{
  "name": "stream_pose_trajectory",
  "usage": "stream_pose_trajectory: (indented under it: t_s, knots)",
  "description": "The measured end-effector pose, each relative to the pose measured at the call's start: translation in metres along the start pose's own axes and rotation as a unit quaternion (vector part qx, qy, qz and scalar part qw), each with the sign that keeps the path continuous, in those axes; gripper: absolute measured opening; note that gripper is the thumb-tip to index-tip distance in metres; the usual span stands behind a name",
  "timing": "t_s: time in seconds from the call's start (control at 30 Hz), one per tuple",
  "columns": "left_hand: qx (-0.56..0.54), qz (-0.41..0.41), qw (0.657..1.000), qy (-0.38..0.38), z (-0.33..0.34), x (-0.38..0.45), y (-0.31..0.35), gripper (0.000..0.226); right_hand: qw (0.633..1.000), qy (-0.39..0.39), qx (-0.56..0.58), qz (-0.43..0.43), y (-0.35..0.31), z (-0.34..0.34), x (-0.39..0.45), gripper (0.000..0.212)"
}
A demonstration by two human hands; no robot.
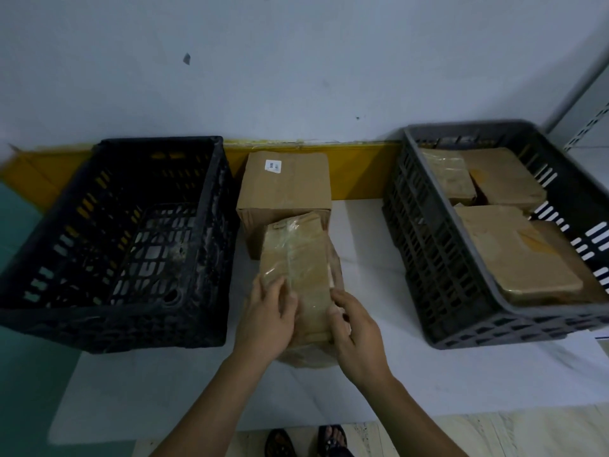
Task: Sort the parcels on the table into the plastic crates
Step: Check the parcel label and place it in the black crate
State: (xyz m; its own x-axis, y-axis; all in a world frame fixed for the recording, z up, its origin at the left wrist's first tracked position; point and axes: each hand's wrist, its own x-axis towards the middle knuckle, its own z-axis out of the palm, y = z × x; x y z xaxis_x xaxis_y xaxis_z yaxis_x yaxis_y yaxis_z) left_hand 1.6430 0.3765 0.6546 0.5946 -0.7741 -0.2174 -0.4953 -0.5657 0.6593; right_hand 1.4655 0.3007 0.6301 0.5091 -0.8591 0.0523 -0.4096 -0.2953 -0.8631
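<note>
Gripping the flat brown tape-wrapped parcel [298, 275] at its near end, left hand [268, 316] and right hand [354, 334] clamping either side, so I can carry it to a crate.

Black crate [112, 245] open-topped — grey crate [494, 245] part-filled.
</note>
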Motion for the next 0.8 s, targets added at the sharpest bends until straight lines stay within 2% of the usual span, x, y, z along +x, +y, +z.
stream_pose_trajectory:
  t_s: [0.1, 0.17, 0.23, 0.37, 0.43, 0.47, 0.53, 0.67, 0.73, 0.8]
  knots:
    - [0.037, -0.07, 0.995, -0.057, -0.008, -0.003, 0.01, 0.113, 0.999, -0.019, -0.012, -0.03, 0.016, 0.002, 0.001, 0.046]
    - [0.046, -0.076, 0.994, -0.066, -0.01, -0.004, 0.014, 0.126, 0.997, -0.039, -0.051, -0.041, 0.028, 0.003, 0.003, 0.046]
    - [0.023, -0.082, 0.994, -0.063, -0.011, -0.002, 0.015, 0.13, 0.996, -0.058, -0.067, -0.009, 0.037, 0.002, 0.004, 0.05]
    - [0.006, -0.063, 0.996, -0.065, -0.019, 0.004, 0.004, 0.121, 0.978, -0.133, -0.114, 0.115, 0.051, 0.003, 0.005, 0.083]
    - [-0.028, -0.054, 0.996, -0.07, -0.024, 0.009, -0.008, 0.112, 0.968, -0.151, -0.081, 0.185, 0.056, 0.006, 0.008, 0.098]
    - [-0.055, -0.053, 0.994, -0.074, -0.025, 0.012, -0.015, 0.106, 0.966, -0.153, -0.048, 0.202, 0.058, 0.008, 0.01, 0.098]
    - [-0.093, -0.047, 0.992, -0.077, -0.027, 0.013, -0.025, 0.09, 0.966, -0.156, -0.005, 0.205, 0.059, 0.01, 0.012, 0.096]
    - [-0.108, -0.036, 0.99, -0.079, -0.022, 0.012, -0.038, 0.046, 0.98, -0.075, -0.094, 0.161, 0.061, -0.002, 0.008, 0.091]
    - [-0.102, -0.03, 0.991, -0.085, -0.013, 0.012, -0.044, 0.037, 0.977, -0.051, -0.129, 0.159, 0.066, -0.008, 0.007, 0.09]
    - [-0.03, -0.005, 0.997, -0.065, -0.002, 0.015, -0.049, 0.036, 0.973, -0.05, -0.155, 0.164, 0.071, -0.01, 0.008, 0.093]
